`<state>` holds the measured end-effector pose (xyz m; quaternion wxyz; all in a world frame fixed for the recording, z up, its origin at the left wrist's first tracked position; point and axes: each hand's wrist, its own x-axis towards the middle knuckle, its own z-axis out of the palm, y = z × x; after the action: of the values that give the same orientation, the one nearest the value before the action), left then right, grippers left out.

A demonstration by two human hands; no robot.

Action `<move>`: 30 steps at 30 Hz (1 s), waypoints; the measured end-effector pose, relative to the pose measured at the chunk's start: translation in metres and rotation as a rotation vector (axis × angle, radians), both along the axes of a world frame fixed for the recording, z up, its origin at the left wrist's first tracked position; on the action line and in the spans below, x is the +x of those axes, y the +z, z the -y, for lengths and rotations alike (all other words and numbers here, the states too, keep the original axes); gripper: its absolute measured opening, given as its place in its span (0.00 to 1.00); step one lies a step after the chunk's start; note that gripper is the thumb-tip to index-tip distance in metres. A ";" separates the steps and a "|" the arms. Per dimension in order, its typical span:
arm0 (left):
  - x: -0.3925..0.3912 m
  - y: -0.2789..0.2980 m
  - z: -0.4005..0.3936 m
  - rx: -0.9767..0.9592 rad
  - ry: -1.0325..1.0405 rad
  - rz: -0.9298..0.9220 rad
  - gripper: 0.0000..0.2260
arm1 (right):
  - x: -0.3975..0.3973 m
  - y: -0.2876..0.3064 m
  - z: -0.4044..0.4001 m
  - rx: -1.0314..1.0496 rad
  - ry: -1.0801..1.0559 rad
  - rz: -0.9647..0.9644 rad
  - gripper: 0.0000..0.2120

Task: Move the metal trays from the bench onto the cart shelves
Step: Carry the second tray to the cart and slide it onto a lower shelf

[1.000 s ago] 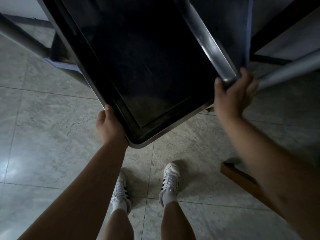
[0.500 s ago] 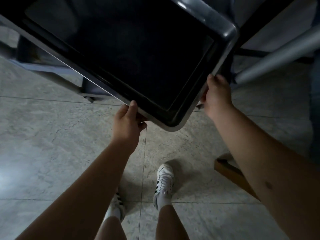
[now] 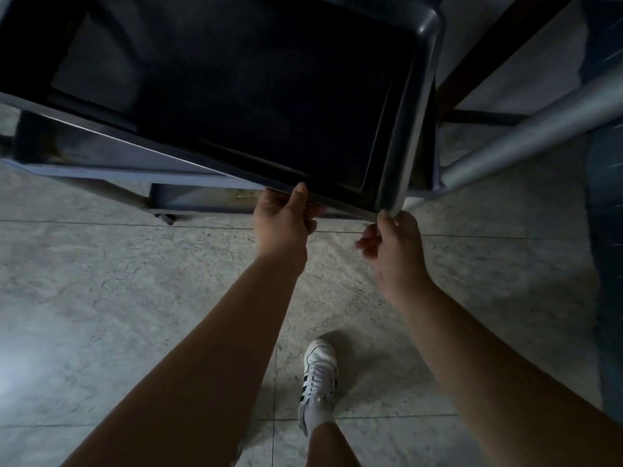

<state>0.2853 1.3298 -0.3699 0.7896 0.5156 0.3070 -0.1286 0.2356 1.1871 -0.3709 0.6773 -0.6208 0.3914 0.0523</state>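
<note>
One tray (image 3: 236,85): dark metal, tilted over cart frame (image 3: 111,170), near edge toward body.
Left hand (image 3: 283,220): closed on tray's near rim, thumb on top.
Right hand (image 3: 394,244): at near right corner, fingers curled; grip unclear.
Floor (image 3: 101,281): grey tile below.

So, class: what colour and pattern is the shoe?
White with black side stripes, clearest in the head view.

Grey tiled floor (image 3: 135,298); white striped sneaker (image 3: 318,374) on it; grey metal pole (image 3: 539,129) at right
</note>
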 end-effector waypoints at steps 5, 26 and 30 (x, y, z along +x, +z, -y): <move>0.026 0.003 0.025 -0.099 -0.020 -0.131 0.04 | 0.045 -0.006 0.003 0.205 -0.359 0.026 0.09; 0.094 -0.004 -0.003 0.094 0.034 -0.182 0.06 | 0.124 -0.019 0.035 0.245 -0.434 -0.009 0.14; 0.097 -0.001 -0.011 0.151 -0.072 -0.244 0.09 | 0.119 -0.017 0.035 0.270 -0.414 -0.065 0.15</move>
<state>0.3827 1.3413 -0.3711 0.7002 0.5649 0.3906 -0.1950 0.3550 1.1518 -0.3880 0.7373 -0.4293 0.5214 -0.0158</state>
